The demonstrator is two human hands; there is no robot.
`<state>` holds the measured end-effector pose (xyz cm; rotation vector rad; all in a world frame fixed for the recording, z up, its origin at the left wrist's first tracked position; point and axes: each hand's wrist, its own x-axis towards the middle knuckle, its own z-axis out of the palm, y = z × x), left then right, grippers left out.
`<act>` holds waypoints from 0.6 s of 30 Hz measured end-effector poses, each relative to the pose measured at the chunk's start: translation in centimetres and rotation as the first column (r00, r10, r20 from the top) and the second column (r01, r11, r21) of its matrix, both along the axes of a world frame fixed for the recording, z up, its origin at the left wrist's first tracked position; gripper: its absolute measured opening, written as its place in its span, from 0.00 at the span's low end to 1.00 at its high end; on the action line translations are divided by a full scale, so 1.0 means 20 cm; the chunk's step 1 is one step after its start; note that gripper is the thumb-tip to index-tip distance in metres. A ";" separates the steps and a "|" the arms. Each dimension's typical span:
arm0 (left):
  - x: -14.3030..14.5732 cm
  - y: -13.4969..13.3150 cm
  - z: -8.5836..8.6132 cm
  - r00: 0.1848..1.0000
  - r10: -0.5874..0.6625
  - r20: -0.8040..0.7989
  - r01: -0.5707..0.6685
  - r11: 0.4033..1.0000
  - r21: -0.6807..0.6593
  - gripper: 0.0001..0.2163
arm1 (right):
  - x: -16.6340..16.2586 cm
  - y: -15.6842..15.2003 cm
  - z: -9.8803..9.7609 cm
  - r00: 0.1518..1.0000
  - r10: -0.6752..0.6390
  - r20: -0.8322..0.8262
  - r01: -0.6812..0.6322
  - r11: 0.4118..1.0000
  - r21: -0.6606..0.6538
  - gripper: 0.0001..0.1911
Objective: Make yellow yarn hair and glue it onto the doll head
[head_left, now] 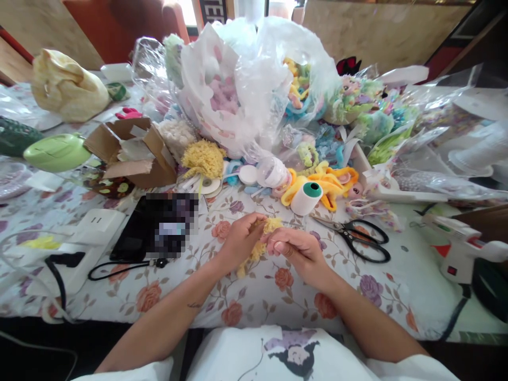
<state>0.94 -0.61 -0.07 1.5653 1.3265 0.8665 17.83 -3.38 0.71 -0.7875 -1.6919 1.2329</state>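
Head view: we see two hands pinching a fuzzy yellow piece over the bench.

Nearest us, the left hand (240, 241) and the right hand (296, 251) meet at the middle, both closed on the yellow fuzzy piece (266, 233), which sits between them just above the bench (270, 296) and its flowered cloth. Just right of the right hand lie black scissors (359, 238); further right rests a white glue gun (462, 248). To the left lie a dark phone (159, 225) and a white power strip (93, 227). Beyond the hands stands a thread spool (306, 197), then a torn cardboard box (129, 151), and farthest back clear plastic bags (246, 79) of coloured plush pieces.
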 end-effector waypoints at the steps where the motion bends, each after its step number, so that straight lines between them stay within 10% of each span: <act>1: 0.00 0.00 0.00 1.000 0.021 -0.003 -0.021 1.000 -0.007 0.08 | 0.00 0.00 0.00 1.000 -0.001 -0.001 0.001 1.000 -0.011 0.10; 10: 0.00 0.01 0.00 0.933 0.199 0.301 -0.117 0.956 -0.269 0.06 | 0.00 0.01 -0.01 0.996 -0.026 -0.086 0.018 0.996 -0.085 0.11; 18: -0.08 0.10 0.04 0.510 0.368 0.778 0.119 0.865 -0.487 0.04 | 0.01 0.05 -0.04 0.904 -0.381 -0.192 0.326 0.907 -0.265 0.09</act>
